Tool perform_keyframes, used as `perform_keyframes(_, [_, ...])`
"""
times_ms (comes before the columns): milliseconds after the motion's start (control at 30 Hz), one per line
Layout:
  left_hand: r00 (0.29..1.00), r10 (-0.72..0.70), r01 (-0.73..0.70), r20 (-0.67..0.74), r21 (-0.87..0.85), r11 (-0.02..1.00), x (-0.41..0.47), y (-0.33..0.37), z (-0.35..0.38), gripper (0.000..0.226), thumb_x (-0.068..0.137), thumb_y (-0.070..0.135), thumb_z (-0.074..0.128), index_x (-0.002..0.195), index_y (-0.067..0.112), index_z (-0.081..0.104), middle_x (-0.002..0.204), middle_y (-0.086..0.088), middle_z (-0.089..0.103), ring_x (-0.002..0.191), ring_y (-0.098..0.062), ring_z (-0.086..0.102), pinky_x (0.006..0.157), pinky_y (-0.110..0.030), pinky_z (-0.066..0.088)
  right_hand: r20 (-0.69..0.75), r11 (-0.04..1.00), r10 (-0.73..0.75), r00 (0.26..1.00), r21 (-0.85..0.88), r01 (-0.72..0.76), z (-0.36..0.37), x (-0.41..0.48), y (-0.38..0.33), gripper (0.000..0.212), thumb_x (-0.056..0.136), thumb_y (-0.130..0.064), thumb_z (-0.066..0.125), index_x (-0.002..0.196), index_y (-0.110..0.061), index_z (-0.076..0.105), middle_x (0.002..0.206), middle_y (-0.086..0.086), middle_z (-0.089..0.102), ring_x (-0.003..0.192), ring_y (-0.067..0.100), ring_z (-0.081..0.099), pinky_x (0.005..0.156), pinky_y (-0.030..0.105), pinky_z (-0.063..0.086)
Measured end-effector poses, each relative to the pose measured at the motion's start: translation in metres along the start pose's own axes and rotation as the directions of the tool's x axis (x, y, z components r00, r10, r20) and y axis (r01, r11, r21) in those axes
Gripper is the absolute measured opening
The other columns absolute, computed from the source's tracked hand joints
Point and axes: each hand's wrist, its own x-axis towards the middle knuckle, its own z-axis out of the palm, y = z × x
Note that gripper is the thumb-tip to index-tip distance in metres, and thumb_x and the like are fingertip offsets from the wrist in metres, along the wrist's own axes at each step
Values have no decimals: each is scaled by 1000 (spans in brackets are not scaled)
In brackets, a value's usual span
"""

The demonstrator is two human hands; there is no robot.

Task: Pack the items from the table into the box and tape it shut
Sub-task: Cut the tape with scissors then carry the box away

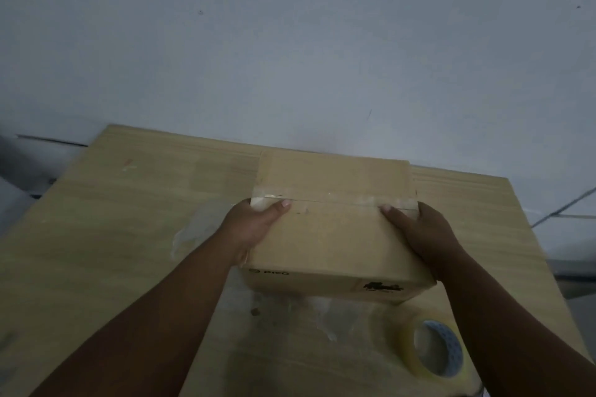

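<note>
1. Close to the person, under the right arm, a roll of clear tape (429, 348) lies on the wooden surface (113, 235). It has a blue ring inside. It is near the box but does not touch it.
2. Shiny smears (190, 232) show on the surface just left of the left hand and also below the box.
3. The left hand (254, 229) holds the left side of the cardboard box (329, 235). Its thumb lies flat on top, and its other fingers are hidden behind the side.
4. The right hand (422, 235) holds the right side of the box the same way, thumb on top.
5. The box sits between both hands. Its top flaps are closed.
6. A strip of tape (322, 200) runs along the line where the flaps meet, just past the thumbs.
7. Far behind the hands is a plain grey wall (290, 42).
</note>
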Motion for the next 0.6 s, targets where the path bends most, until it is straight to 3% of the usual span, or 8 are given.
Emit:
perform_keyframes(67, [1000,-16,16,-7,-27,1000,-5,2,1,64,68,67,82,112,21,74,104,1,77,94,-19,74,90,-43,60,31,997,-56,998,-50,58,-2,9,-5,35,81,-61,71,100,-32,65,99,-6,71,89,19,69,80,44,59])
perform_keyframes(167, [998,-58,55,-26,-106,993,-14,1,1,71,60,68,85,112,20,74,103,-2,78,94,-22,75,90,-46,60,139,998,-55,989,-18,58,-1,19,-11,51,84,-67,65,117,-28,64,104,-2,72,90,23,70,69,38,57])
perform_keyframes(233, [997,-62,54,-46,-152,987,-22,-4,0,61,67,61,86,111,20,75,102,-2,78,93,-23,75,89,-47,61,159,995,-78,984,-41,86,2,25,-11,54,89,-65,59,123,-23,61,108,1,71,90,23,69,65,33,53])
perform_keyframes(400, [983,-99,64,-152,-220,973,-47,-18,-15,33,80,43,84,99,18,75,93,-3,79,77,-16,76,60,-26,58,249,980,-125,961,-120,158,21,32,-23,44,96,-58,54,122,-23,54,106,-2,63,89,18,62,70,34,47])
perform_keyframes(600, [939,-153,58,-307,-298,953,-81,-45,-58,36,78,41,86,103,16,78,94,-2,79,81,-17,76,58,-25,57,360,967,-178,916,-111,231,71,19,-42,43,94,-57,58,120,-24,57,114,-3,62,101,21,61,83,38,48])
